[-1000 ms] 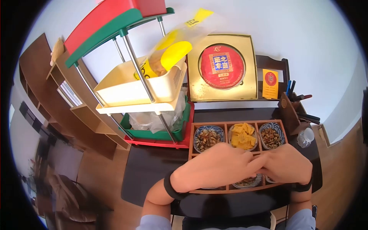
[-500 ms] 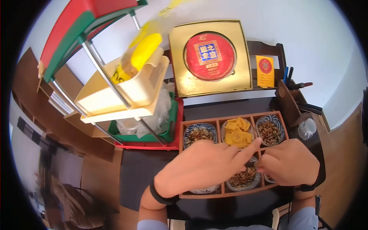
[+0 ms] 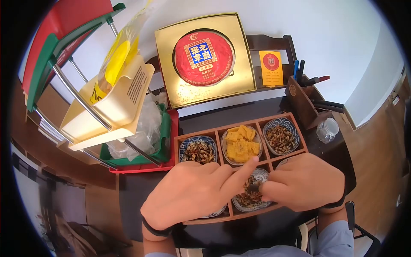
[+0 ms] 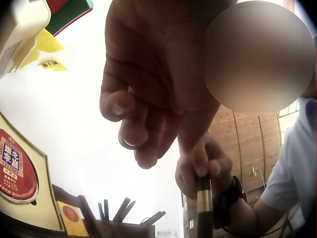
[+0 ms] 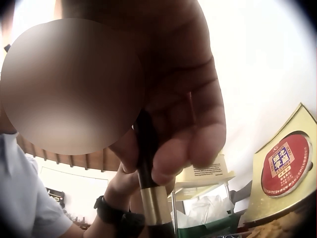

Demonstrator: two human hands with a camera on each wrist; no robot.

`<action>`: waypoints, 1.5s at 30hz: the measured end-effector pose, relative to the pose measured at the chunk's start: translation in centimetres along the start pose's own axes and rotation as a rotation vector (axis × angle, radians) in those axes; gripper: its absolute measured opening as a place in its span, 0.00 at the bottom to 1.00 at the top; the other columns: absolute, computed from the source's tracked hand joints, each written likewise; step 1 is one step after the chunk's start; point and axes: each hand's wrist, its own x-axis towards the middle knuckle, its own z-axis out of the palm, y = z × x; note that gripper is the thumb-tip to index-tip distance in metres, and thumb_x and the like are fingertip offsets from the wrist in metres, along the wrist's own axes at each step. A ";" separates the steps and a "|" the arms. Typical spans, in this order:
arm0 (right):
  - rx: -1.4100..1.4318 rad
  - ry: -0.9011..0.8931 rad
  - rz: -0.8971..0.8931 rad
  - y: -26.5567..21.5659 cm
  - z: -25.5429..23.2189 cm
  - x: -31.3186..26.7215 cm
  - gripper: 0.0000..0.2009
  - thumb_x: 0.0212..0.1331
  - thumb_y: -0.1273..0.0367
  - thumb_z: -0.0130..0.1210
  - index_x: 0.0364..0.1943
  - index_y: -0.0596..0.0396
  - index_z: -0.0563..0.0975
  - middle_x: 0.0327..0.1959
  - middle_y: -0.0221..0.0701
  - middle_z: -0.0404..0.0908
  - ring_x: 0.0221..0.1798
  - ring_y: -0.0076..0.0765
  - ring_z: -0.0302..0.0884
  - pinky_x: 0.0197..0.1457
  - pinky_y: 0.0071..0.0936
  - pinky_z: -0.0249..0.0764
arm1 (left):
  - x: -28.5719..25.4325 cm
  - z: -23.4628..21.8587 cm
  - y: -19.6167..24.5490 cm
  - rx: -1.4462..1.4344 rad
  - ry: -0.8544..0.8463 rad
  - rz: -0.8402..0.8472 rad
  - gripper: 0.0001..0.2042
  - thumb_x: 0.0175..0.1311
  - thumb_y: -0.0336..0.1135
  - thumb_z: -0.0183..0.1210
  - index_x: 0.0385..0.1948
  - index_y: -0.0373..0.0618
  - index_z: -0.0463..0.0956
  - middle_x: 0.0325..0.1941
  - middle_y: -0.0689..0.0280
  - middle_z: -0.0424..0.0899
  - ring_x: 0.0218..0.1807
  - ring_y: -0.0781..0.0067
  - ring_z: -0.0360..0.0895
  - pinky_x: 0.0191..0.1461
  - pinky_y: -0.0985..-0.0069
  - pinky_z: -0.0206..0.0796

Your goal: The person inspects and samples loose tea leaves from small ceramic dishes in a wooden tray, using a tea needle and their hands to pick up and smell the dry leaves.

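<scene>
My right hand [image 3: 304, 182] pinches a dark stick with a gold band [image 5: 154, 201] between thumb and fingers, over the front row of a wooden compartment tray [image 3: 182, 139]. In the head view the stick's dark end shows above a patterned dish of dried brown bits [image 3: 246, 199]. My left hand [image 3: 192, 190] hovers over the tray's front left, index finger stretched towards the back middle dish and the others loosely bent, holding nothing. That dish holds yellow pieces [image 3: 242, 145]. Dishes of dried brown bits [image 3: 199, 152] stand in the back corners. My hands partly hide the front row.
A gold box with a red round pack [image 3: 203, 58] stands behind the tray, beside a yellow card [image 3: 270, 68]. On the left is a tiered rack [image 3: 105, 120] with a bag on it. A pen holder [image 3: 302, 100] and glass jar [image 3: 328, 130] stand at the right.
My hands, overlapping at the fingers a second ago, are now apart, and the stick's dark end shows between them. The head view has turned, so the tray and box sit further left in it.
</scene>
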 end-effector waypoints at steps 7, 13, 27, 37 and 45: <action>0.001 -0.019 -0.037 0.2 0.4 0.2 0.08 0.45 0.68 0.57 0.26 0.50 0.70 0.18 0.28 0.71 0.23 0.36 0.75 0.23 0.29 0.69 | 0.0 0.0 0.3 0.028 0.029 0.048 0.27 0.47 0.30 0.55 0.56 0.43 0.70 0.21 0.71 0.69 0.22 0.78 0.71 0.20 0.81 0.63; -0.014 -0.024 0.041 0.6 -0.8 -1.0 0.11 0.48 0.71 0.54 0.35 0.56 0.68 0.19 0.33 0.74 0.25 0.41 0.78 0.25 0.33 0.73 | -0.2 -0.5 0.1 0.023 0.024 0.039 0.29 0.45 0.30 0.54 0.56 0.47 0.70 0.19 0.72 0.64 0.20 0.79 0.70 0.19 0.81 0.61; 0.054 -0.055 0.013 0.7 1.4 1.0 0.07 0.44 0.68 0.56 0.27 0.47 0.70 0.18 0.26 0.69 0.22 0.31 0.75 0.20 0.28 0.68 | -0.6 -0.2 -0.3 0.021 0.038 0.044 0.28 0.41 0.31 0.56 0.53 0.48 0.73 0.19 0.73 0.63 0.19 0.80 0.68 0.17 0.81 0.57; 0.024 0.058 -0.076 0.9 0.9 1.3 0.09 0.50 0.67 0.54 0.32 0.52 0.69 0.17 0.28 0.68 0.21 0.33 0.74 0.20 0.29 0.70 | -0.8 -0.3 -0.8 0.017 0.079 -0.027 0.23 0.44 0.39 0.64 0.48 0.52 0.78 0.16 0.75 0.62 0.16 0.81 0.65 0.15 0.80 0.54; -0.098 0.057 0.050 0.0 -0.1 0.5 0.07 0.40 0.68 0.57 0.23 0.48 0.70 0.18 0.25 0.67 0.20 0.30 0.72 0.19 0.26 0.68 | -0.6 -0.2 -1.0 0.003 0.068 -0.010 0.24 0.44 0.39 0.64 0.49 0.52 0.78 0.16 0.75 0.62 0.16 0.81 0.65 0.15 0.80 0.53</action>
